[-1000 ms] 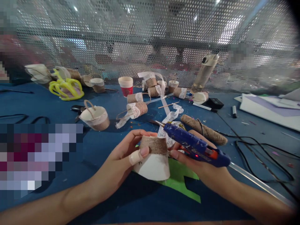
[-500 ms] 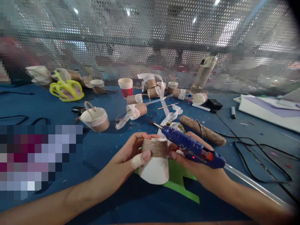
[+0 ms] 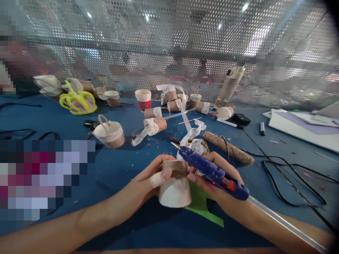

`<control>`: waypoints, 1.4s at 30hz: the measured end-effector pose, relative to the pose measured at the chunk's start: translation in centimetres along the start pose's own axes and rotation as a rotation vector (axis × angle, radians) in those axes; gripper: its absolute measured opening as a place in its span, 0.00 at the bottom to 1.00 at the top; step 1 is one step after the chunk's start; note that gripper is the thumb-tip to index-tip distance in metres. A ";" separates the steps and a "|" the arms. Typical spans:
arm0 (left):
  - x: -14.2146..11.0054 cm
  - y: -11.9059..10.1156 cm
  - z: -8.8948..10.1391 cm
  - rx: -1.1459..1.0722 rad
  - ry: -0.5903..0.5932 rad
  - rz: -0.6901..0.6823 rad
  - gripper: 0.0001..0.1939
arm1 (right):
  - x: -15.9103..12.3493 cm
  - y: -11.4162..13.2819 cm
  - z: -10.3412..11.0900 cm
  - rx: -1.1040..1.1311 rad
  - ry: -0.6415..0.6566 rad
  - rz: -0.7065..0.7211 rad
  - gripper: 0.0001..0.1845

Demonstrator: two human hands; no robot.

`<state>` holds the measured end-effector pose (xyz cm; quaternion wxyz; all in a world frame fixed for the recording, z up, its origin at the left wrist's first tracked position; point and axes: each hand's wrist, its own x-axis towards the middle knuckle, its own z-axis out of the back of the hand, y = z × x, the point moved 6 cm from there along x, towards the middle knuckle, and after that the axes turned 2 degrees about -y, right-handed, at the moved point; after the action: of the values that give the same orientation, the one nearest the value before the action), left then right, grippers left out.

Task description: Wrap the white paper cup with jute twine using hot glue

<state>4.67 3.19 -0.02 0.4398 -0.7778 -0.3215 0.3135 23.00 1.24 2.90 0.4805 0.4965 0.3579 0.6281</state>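
Note:
In the head view, my left hand [image 3: 149, 176], with a light bandage on its thumb, grips a white paper cup [image 3: 174, 195] from the left. The cup is tilted with its wide end toward me, and brown twine [image 3: 174, 170] wraps its narrower far part. My right hand [image 3: 225, 199] holds a blue glue gun [image 3: 205, 164], its nozzle pointing up and left beyond the cup. A clear glue stick [image 3: 286, 220] sticks out of its back. My right fingertips are by the cup's right side; whether they pinch the twine's end I cannot tell. Green paper [image 3: 205, 210] lies beneath.
Beyond my hands lie white lace [image 3: 200, 146] and a roll of twine [image 3: 229, 148]. Several twine-wrapped cups, a basket cup [image 3: 109, 134], a red cup stack [image 3: 143, 100] and a bottle [image 3: 230, 86] stand farther back. A black cord [image 3: 267, 176] loops at right.
The glue gun and my right hand have shifted slightly left and down. The twine-wrapped part of the cup has turned a little; both hands stay on their things.

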 end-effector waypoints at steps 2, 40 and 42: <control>0.0 0.0 0.2 -0.015 -0.065 0.013 0.12 | -0.2 0.1 -0.1 -0.003 0.027 0.005 0.11; -3.5 -3.8 -2.8 -0.378 0.560 0.018 0.26 | 3.6 -1.9 2.1 -0.091 -0.233 -0.088 0.20; -3.3 -4.0 -2.7 -0.376 0.568 -0.012 0.21 | 4.0 -2.2 2.3 -0.084 -0.208 -0.096 0.17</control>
<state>3.89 0.89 5.31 0.3627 -0.8996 -0.2427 0.0168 25.56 5.65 2.59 0.5651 0.5206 0.3028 0.5639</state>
